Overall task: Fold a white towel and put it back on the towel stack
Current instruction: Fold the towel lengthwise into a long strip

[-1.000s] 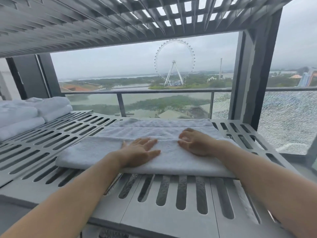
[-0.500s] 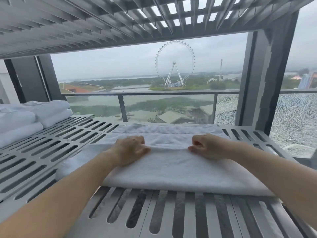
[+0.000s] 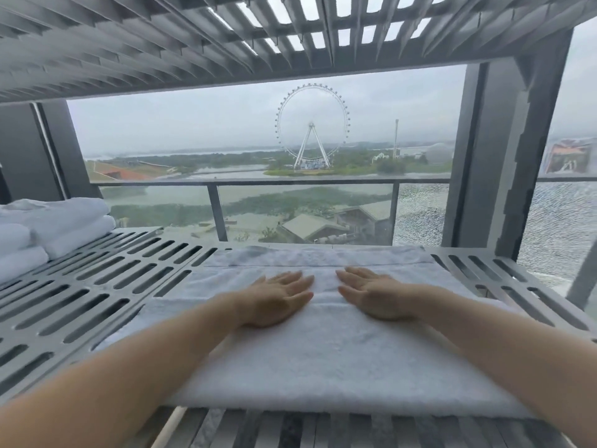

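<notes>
1. Worked at a grey slatted shelf beneath a slatted upper deck, facing a glass railing and a Ferris wheel.
2. Pressed left hand and right hand flat, fingers straight, on the white towel along the shelf's near edge.
3. Saw the towel stack at the far left edge.

L hand & R hand both lie palm-down w/ fingers straight & close together, tips angled fwd & slightly inward, hands near each other but apart, bare L forearm & R forearm reaching in from the lower corners.
</notes>
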`<state>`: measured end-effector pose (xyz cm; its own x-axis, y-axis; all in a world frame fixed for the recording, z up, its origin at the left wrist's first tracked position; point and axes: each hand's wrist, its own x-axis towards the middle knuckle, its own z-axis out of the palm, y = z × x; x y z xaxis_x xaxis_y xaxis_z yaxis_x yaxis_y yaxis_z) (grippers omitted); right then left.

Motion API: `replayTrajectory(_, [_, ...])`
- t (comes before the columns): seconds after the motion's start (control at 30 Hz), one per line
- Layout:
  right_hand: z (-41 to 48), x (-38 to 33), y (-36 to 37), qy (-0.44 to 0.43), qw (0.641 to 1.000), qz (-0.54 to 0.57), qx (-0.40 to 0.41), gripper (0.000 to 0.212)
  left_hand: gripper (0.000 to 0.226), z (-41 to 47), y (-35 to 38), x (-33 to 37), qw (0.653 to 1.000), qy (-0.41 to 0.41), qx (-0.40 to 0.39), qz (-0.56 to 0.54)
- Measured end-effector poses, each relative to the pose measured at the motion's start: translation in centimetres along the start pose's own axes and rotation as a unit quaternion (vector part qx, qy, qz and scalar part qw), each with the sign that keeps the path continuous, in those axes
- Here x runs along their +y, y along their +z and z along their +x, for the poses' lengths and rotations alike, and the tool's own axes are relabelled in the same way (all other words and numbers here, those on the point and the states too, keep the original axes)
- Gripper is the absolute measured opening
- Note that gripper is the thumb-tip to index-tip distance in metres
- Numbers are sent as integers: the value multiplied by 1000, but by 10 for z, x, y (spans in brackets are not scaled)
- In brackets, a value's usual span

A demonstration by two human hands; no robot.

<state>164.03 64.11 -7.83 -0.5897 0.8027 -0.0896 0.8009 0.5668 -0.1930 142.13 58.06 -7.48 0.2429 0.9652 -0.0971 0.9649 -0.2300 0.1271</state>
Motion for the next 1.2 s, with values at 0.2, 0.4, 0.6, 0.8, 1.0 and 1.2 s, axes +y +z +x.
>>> replayTrajectory(0.2, [28, 5, -16, 72, 997, -25, -29, 62, 59, 25, -10, -23, 1000, -18, -12, -6])
replayTrajectory(0.4, [77, 4, -28, 70, 997, -6, 35, 49, 53, 74, -23, -35, 998, 4, 56, 26])
replayTrajectory(0.6, [96, 16, -13, 62, 992, 14, 105, 51, 50, 111, -26, -56, 996, -7, 81, 18])
replayTrajectory(0.8, [99, 21, -10, 62, 991, 32, 118, 57, 45, 111, -21, -56, 991, 11, 137, -1])
replayTrajectory(1.0, [92, 18, -12, 48, 985, 0, 164, 56, 46, 105, -21, -52, 996, -37, 78, 22])
replayTrajectory(1.2, [88, 14, -14, 27, 971, -49, 230, 53, 53, 110, -18, -57, 992, -54, 113, 19])
